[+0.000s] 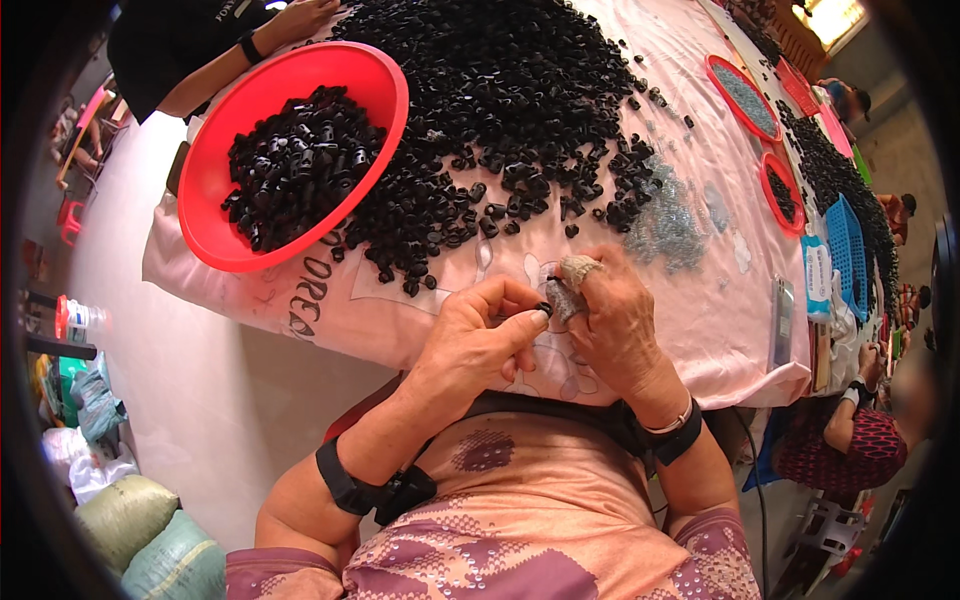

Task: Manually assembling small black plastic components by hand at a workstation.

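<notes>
Over the near edge of the cloth-covered table, my left hand [478, 335] pinches a small black plastic piece [544, 309] between thumb and finger. Close beside it, my right hand [615, 325] has its fingers drawn together, wearing a beige wrap [580, 267] and a grey finger cover [566, 300]. Whatever those right fingertips hold is too small and hidden to make out. A wide heap of small black plastic pieces [490, 90] spreads just beyond my hands. To its right lies a patch of tiny silvery-grey pieces [668, 220], perhaps springs.
A large red basin [392, 130] holding black cylindrical parts [300, 160] stands at left. Beside it is another person's arm [215, 85]. Red trays [768, 200], a blue basket [848, 250] and a blue-white packet [817, 280] line the right. Stuffed sacks [125, 520] sit at lower left.
</notes>
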### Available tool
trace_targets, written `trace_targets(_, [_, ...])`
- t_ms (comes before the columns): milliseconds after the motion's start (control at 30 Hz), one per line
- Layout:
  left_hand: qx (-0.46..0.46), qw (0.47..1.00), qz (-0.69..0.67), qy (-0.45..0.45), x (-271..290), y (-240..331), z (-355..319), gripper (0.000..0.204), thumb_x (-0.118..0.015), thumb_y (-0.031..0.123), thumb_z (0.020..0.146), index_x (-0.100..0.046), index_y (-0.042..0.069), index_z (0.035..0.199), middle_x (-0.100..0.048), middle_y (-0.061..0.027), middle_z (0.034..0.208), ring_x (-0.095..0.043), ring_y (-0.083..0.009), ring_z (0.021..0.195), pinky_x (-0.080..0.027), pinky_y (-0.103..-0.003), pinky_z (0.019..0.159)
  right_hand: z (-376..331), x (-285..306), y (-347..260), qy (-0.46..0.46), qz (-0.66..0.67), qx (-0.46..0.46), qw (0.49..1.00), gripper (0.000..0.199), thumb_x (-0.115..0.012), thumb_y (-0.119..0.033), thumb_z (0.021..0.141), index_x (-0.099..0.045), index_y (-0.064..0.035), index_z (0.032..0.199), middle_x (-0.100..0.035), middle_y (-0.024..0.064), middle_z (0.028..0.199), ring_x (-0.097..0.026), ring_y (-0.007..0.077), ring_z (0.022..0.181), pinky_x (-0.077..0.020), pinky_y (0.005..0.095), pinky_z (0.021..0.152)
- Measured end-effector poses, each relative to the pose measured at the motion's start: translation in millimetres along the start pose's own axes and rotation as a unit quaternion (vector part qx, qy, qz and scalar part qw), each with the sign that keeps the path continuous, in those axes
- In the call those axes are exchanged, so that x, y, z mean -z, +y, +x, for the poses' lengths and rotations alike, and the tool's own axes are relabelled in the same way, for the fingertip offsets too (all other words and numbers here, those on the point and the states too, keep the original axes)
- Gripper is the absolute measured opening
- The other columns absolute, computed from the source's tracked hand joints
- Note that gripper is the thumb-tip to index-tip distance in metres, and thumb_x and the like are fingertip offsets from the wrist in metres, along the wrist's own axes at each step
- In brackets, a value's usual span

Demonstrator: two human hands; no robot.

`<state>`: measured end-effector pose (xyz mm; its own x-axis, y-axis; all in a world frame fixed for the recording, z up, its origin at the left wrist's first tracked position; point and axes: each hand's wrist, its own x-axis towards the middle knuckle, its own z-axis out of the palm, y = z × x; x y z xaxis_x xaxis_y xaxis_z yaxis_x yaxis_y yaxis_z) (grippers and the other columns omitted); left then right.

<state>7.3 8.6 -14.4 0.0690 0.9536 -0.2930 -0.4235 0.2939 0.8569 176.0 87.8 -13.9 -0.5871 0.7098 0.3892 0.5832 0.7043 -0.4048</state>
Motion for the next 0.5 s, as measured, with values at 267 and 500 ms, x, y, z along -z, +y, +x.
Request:
trace_targets(267, [0.014, 1.000, 0.024, 0.004, -2, 3, -1, 0.015, -0.064, 0.011, 0.092, -0.062, 0.000, 0.101, -0.060, -0.0002, 0.075, -0.056, -0.0039, 0.057, -0.044, -0.017, 0.048, -22, 9, 2, -0.012, 0.290, -0.115, 0.950, 0.025, -0.066, 0.004, 0.081, -0.062, -0.0022, 0.105, -0.063, 0.0108, 0.093, -0.066, 0.0221, 0.086, -0.0532, 0.0304, 0.073])
trace_targets(500, [0.006, 0.999, 0.045, 0.003, -3, 3, 0, 0.015, -0.064, 0.013, 0.093, -0.062, 0.001, 0.102, -0.061, -0.0009, 0.077, -0.056, -0.0037, 0.058, -0.044, -0.017, 0.048, -22, 16, 4, -0.054, 0.323, -0.129, 0.936, 0.024, -0.064, 0.006, 0.086, -0.058, 0.0017, 0.108, -0.063, 0.0075, 0.095, -0.064, 0.0120, 0.088, -0.0530, 0.0256, 0.078])
